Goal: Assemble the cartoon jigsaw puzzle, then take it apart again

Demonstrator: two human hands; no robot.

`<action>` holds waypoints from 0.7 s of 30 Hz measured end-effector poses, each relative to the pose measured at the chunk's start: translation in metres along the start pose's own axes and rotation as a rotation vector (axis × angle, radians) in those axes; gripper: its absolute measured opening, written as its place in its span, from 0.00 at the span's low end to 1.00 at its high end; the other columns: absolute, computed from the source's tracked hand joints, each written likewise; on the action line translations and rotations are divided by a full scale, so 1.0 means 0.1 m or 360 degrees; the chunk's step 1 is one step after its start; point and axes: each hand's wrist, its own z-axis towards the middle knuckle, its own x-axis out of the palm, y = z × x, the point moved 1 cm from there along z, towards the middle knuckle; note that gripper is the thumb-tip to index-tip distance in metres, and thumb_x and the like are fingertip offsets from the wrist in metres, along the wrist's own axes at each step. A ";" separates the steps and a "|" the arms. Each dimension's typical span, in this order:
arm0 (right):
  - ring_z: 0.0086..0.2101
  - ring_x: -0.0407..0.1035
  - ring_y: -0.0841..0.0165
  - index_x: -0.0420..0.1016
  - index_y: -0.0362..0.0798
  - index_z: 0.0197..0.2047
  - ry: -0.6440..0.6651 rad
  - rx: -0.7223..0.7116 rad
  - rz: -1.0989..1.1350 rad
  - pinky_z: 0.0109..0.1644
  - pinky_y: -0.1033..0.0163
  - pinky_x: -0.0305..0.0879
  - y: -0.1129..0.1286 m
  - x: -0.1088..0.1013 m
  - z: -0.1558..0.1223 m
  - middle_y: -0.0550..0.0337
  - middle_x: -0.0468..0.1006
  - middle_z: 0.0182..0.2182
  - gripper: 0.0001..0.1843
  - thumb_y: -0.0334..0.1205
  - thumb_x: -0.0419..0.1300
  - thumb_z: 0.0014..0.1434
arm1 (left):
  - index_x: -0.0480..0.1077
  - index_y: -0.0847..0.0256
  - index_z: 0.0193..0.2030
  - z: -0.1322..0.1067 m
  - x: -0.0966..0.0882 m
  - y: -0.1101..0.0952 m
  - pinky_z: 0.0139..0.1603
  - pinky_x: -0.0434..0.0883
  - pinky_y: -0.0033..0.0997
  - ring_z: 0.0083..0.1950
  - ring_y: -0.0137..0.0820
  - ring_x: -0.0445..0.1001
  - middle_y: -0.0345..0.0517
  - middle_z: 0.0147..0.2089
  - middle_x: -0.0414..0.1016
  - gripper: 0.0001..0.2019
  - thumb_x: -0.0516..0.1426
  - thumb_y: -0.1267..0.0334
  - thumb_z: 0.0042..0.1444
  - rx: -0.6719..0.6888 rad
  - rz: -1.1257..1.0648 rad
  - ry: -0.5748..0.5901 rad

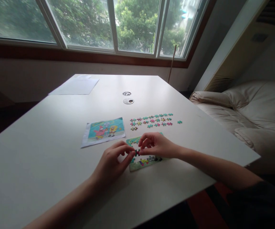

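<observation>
A small jigsaw puzzle board (142, 161) lies on the white table (44, 152) near its front edge, partly filled in. My left hand (111, 163) and my right hand (155, 144) meet over it. Both pinch a small dark puzzle piece (137, 152) between their fingertips, right at the board's surface. Loose puzzle pieces (153, 120), pink, teal and mixed colours, are spread in rows behind the board. A printed cartoon reference picture (104, 130) lies to the left of the board.
Farther back on the table lie a sheet of paper (76, 86) and a round cable port with its cap (128, 101). A cream sofa (252, 111) stands to the right of the table. Large windows run behind.
</observation>
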 end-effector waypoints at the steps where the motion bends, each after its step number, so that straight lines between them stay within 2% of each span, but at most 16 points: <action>1: 0.26 0.70 0.74 0.70 0.44 0.34 -0.0008 -0.0010 -0.0017 0.27 0.69 0.62 0.00 0.01 0.00 0.62 0.76 0.25 0.15 0.40 0.68 0.46 | 0.73 0.61 0.33 0.00 0.00 0.00 0.29 0.66 0.24 0.32 0.28 0.70 0.44 0.32 0.71 0.08 0.54 0.63 0.59 0.0006 -0.0007 -0.0002; 5: 0.25 0.67 0.75 0.71 0.44 0.33 -0.0157 -0.0156 -0.0354 0.27 0.69 0.61 0.02 0.01 0.00 0.62 0.75 0.25 0.11 0.40 0.66 0.49 | 0.72 0.62 0.30 0.02 -0.01 0.04 0.27 0.63 0.24 0.29 0.27 0.68 0.43 0.29 0.71 0.09 0.55 0.61 0.58 -0.0090 -0.0038 0.0001; 8: 0.26 0.65 0.75 0.73 0.46 0.32 -0.0339 -0.0420 -0.0793 0.30 0.68 0.62 0.06 -0.01 -0.02 0.62 0.76 0.27 0.05 0.39 0.63 0.54 | 0.72 0.62 0.29 0.03 -0.04 0.08 0.26 0.62 0.25 0.28 0.27 0.67 0.41 0.27 0.71 0.11 0.55 0.58 0.57 -0.0269 -0.0118 -0.0021; 10: 0.28 0.67 0.73 0.74 0.46 0.32 -0.0389 -0.0594 -0.0987 0.33 0.68 0.63 0.07 -0.02 -0.02 0.60 0.76 0.28 0.05 0.38 0.61 0.55 | 0.72 0.62 0.31 0.03 -0.05 0.11 0.28 0.62 0.26 0.29 0.29 0.67 0.42 0.28 0.73 0.12 0.55 0.55 0.57 -0.0364 -0.0210 -0.0024; 15: 0.32 0.69 0.69 0.76 0.47 0.34 -0.0433 -0.0818 -0.1249 0.38 0.64 0.65 0.03 0.01 -0.04 0.57 0.77 0.30 0.07 0.41 0.61 0.57 | 0.73 0.62 0.32 0.03 -0.06 0.12 0.28 0.62 0.27 0.29 0.29 0.68 0.42 0.28 0.73 0.14 0.55 0.54 0.57 -0.0430 -0.0288 -0.0001; 21: 0.30 0.68 0.69 0.76 0.48 0.33 -0.0475 -0.0960 -0.1418 0.36 0.64 0.63 0.04 0.03 -0.04 0.58 0.78 0.28 0.07 0.41 0.59 0.59 | 0.74 0.62 0.31 0.03 -0.06 0.09 0.27 0.62 0.27 0.28 0.29 0.67 0.42 0.27 0.73 0.14 0.55 0.54 0.57 -0.0410 -0.0283 0.0021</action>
